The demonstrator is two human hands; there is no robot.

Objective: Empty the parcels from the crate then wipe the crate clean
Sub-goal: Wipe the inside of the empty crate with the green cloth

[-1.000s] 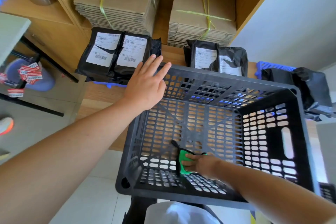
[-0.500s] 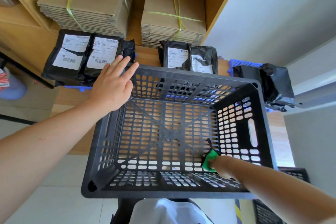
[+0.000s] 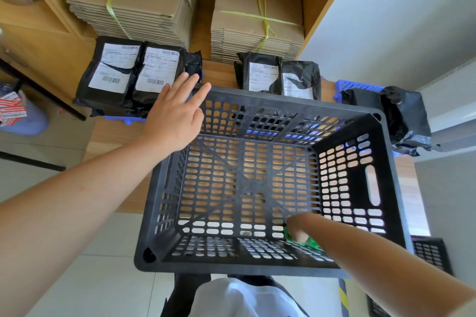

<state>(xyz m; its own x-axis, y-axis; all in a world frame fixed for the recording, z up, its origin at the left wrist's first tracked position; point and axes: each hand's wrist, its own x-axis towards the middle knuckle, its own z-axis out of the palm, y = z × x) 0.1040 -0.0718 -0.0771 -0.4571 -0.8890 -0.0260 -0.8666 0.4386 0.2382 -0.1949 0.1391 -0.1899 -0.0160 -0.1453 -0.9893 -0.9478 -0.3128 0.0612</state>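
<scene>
**1. L hand** [image 3: 177, 116]: arm reaches fwd from lower left, palm down, at far-left corner of crate [image 3: 291, 103]. Fingers straight, slightly fanned, tips past the far rim; thumb close alongside. Whether palm bears on the rim: can't tell.

**2. R hand** [image 3: 296, 230]: forearm comes in from lower right, angled down into crate; hand at the floor by the near-right corner, on top of green cloth [image 3: 313, 244]. Cloth shows only as a sliver beside and under the hand. Fingers hidden and blurred, so spread or curled: can't tell.

**3. Crate:** black plastic, slotted walls and floor, handle slot in right wall. Sits on wooden table [image 3: 116, 136], near end overhanging table edge toward the person. Contents visible: R hand, green cloth.

**4. Parcels** [image 3: 123, 77]: black poly mailers w/ white labels, all outside crate, on table.
- Two side by side just beyond L hand.
- mid pair [image 3: 278, 76] behind far rim.
- crumpled black bag [image 3: 404, 116] past far-right corner, by blue plastic tray [image 3: 358, 84].

**5. Cardboard bundles** [image 3: 134, 0]: two stacks of flat board on shelf behind parcels, each tied w/ yellow-green string.

**6. Second crate** [image 3: 430, 252]: black, partly seen at lower right.
</scene>
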